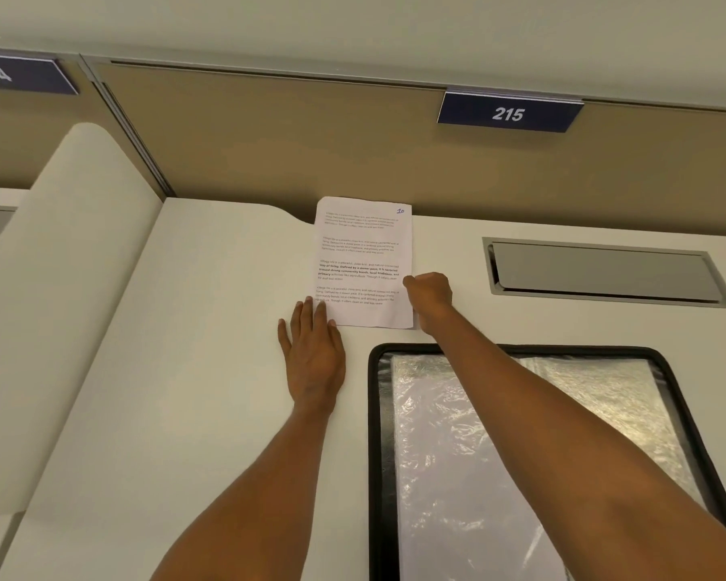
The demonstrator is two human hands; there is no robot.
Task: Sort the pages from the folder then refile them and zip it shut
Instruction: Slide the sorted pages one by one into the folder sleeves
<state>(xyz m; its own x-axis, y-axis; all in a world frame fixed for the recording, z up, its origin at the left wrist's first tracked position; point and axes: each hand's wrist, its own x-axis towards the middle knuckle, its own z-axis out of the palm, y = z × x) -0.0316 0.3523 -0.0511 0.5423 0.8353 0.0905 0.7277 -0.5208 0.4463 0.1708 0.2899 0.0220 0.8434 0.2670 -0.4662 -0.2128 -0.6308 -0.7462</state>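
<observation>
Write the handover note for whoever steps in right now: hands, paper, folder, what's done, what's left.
Left hand: flat on the desk, fingertips on the lower left corner of the page.
Right hand: curled against the page's right edge; whether it is pinching or only nudging, I cannot tell.
Page: printed, hand-marked 10, lying at the back of the desk. Any sheets beneath it do not show.
Folder: black-edged, clear plastic face, on the desk under the right forearm. Its zip cannot be read.
Done: this page is out on the desk.
Left: finish sorting, refile, zip shut.

One printed page [363,253], one zip folder [377,417], two hands [313,354] [430,296], two number signs [508,113] [22,75]
</observation>
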